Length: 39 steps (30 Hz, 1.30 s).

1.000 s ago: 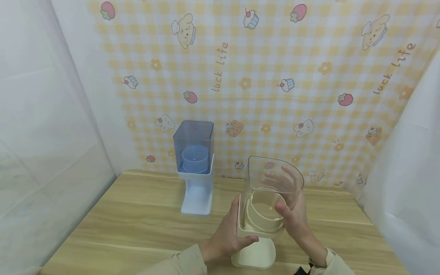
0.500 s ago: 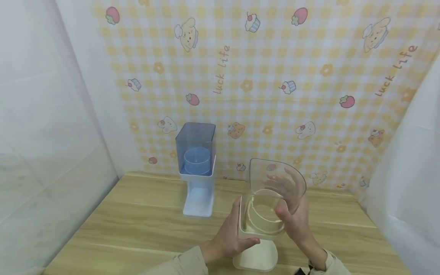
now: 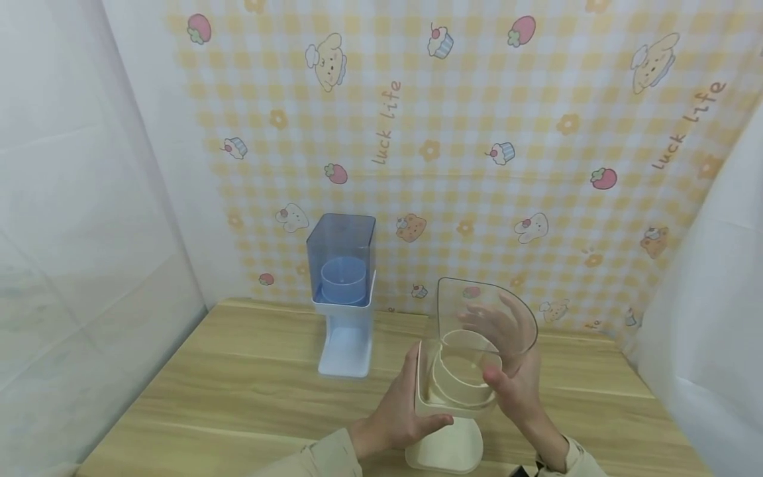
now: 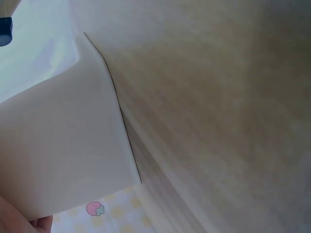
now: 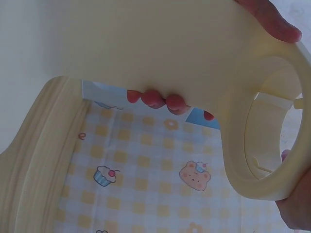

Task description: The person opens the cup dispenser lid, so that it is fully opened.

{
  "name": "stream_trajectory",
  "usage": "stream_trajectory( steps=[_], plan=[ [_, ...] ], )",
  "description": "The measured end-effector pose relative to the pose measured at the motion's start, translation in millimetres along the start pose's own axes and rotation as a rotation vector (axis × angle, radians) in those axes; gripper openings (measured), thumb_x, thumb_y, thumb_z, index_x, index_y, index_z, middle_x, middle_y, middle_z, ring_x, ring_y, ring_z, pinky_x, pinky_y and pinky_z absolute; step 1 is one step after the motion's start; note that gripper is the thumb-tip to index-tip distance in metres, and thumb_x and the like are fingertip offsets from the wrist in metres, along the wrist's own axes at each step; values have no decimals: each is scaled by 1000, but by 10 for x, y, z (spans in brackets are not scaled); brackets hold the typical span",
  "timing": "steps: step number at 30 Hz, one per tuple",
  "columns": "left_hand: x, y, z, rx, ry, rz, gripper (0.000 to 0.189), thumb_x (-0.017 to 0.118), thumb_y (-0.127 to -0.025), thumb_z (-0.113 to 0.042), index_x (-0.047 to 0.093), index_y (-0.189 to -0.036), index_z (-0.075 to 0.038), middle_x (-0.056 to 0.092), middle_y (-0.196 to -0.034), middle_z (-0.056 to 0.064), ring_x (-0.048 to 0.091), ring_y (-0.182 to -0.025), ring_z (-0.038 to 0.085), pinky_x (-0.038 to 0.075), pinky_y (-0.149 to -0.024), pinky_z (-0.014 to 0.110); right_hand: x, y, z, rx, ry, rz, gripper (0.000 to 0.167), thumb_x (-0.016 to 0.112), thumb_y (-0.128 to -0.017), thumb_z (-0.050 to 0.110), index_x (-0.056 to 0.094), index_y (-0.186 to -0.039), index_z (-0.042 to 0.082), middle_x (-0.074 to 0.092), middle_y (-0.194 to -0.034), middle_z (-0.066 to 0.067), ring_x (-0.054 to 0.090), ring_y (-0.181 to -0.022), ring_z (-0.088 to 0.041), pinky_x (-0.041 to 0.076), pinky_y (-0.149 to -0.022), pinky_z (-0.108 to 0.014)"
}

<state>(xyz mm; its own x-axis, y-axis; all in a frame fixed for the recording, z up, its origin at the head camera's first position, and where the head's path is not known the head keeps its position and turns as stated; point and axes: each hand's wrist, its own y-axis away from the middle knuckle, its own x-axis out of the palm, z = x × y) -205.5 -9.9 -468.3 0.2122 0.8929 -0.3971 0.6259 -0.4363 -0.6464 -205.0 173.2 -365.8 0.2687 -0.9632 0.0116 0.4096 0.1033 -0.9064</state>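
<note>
Both hands hold a cream dispenser with a clear open-topped tank (image 3: 453,315). My left hand (image 3: 395,412) grips the cream stand (image 5: 160,43) below the tank; in the right wrist view its fingertips (image 5: 152,98) wrap one edge and its thumb (image 5: 279,24) lies over the other. The right hand (image 3: 521,391) clasps the tank's right side, thumb in front and fingers showing through the wall behind. Inside the tank's bottom is a round cream cup (image 3: 461,377). The left wrist view shows the stand's broad side (image 4: 63,141) close up.
A second dispenser with a transparent blue tank (image 3: 340,248) stands on its pale stand (image 3: 346,348) at the back left of the wooden table (image 3: 262,371). Behind the table hangs a yellow checked cloth (image 3: 429,192). White sheets (image 3: 89,199) hang at both sides.
The scene has slid slightly down and right in the head view. The tank's right edge and my right hand have shifted a little right. Both hands keep their hold.
</note>
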Motion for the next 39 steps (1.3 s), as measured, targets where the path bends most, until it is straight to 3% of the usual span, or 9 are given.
stream_trajectory(
  steps=[7, 14, 21, 31, 39],
  plan=[
    [13, -4, -14, 12, -23, -10, 106, 59, -87, -69, 6, -158, -11, 49, -139, 6, 57, -119, 15, 53, -99, 32, -9, -11, 21, 1, 13, 10, 87, 70, -92, 39, 25, -148, -10, 61, -134, -19, 67, -115, -26, 54, -97, -36],
    [22, -22, -27, -30, -2, 11, 107, 66, -86, -63, 5, -158, -13, 48, -141, 4, 56, -121, 15, 51, -102, 34, -32, -27, 97, 110, 26, -16, 86, 69, -93, 41, 25, -149, -8, 64, -128, -18, 68, -112, -24, 54, -97, -34],
    [13, -30, -23, -4, -39, 5, 105, 67, -87, -60, 6, -157, -13, 50, -139, 8, 57, -121, 16, 51, -101, 34, -39, -25, 121, 161, 46, -17, 84, 67, -94, 40, 24, -149, -8, 64, -129, -19, 68, -112, -23, 54, -97, -32],
    [6, -41, -14, 1, -16, 7, 104, 68, -87, -57, 6, -157, -13, 50, -138, 10, 57, -119, 15, 52, -99, 32, -52, -44, 113, 194, 74, -1, 79, 64, -96, 37, 24, -150, -4, 62, -132, -17, 68, -112, -22, 52, -99, -30],
    [13, -29, -9, 2, -31, -31, 104, 63, -88, -64, 6, -158, -12, 49, -141, 11, 55, -123, 18, 50, -103, 36, -36, -86, 90, 194, 60, 24, 73, 61, -99, 33, 25, -150, -3, 61, -131, -17, 68, -112, -20, 53, -99, -29]
  ],
)
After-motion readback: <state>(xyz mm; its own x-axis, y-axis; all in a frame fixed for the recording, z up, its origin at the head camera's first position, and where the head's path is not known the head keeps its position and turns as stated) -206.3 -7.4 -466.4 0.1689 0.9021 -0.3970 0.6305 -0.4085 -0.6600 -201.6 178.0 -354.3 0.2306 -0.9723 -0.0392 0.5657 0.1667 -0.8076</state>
